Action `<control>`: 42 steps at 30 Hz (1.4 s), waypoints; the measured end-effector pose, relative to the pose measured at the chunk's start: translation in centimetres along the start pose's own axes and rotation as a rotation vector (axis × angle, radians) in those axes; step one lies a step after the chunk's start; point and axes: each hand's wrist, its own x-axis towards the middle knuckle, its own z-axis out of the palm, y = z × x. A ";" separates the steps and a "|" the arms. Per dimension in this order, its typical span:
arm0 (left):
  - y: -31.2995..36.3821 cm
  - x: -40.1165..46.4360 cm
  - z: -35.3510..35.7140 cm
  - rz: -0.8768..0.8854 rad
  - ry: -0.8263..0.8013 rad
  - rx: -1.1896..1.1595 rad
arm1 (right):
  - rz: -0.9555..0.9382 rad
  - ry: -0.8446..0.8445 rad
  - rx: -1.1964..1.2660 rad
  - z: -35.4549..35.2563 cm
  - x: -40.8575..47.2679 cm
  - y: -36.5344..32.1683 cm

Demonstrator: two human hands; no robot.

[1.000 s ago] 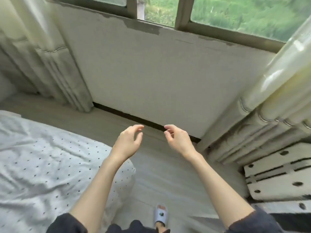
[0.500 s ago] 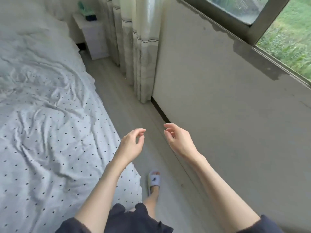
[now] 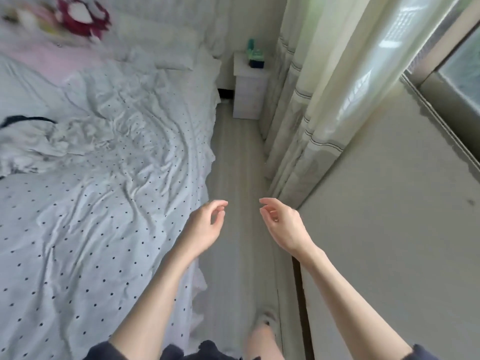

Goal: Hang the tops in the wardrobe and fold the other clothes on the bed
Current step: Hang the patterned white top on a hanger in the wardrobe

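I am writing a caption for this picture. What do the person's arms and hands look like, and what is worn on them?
Both forearms are bare. The left hand and the right hand show no glove, ring, watch or bracelet. Dark navy fabric sleeves end near the elbows, at the bottom edge of the picture.

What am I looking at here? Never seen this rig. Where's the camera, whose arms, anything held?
There is no machine: a person wears one wide-angle camera on the head, looking forward and down. The two bare arms are theirs. The left hand and the right hand hang loosely curled over the floor and hold nothing. Left of them is a bed with a dotted sheet. On it lie a crumpled white garment and, farther off and blurred, a pink garment. A white nightstand stands beside the curtains.
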 end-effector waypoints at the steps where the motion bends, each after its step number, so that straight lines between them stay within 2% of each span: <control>1: 0.1 1.8 -0.4 -0.017 0.033 0.002 | -0.031 -0.021 -0.008 -0.4 2.5 -0.5; 8: 2.1 16.1 -2.4 -0.108 0.257 -0.007 | -0.272 -0.154 -0.072 -3.9 20.1 -3.6; 12: 3.2 23.0 -4.5 -0.172 0.319 -0.009 | -0.373 -0.222 -0.095 -5.7 29.5 -6.8; 18: 0.9 28.7 -8.9 -0.316 0.489 -0.020 | -0.517 -0.405 -0.129 -2.9 40.0 -12.1; 24: -5.3 34.5 -13.9 -0.492 0.631 -0.084 | -0.665 -0.622 -0.180 4.2 49.6 -18.5; 31: -13.6 42.1 -21.5 -0.655 0.673 -0.041 | -0.712 -0.781 -0.261 12.9 60.3 -26.2; 38: -24.6 47.8 -26.1 -0.906 0.583 0.039 | -0.812 -0.935 -0.542 24.6 70.2 -29.1; 42: -31.6 49.7 -24.0 -1.008 0.535 0.095 | -0.980 -0.901 -0.774 35.2 75.9 -29.2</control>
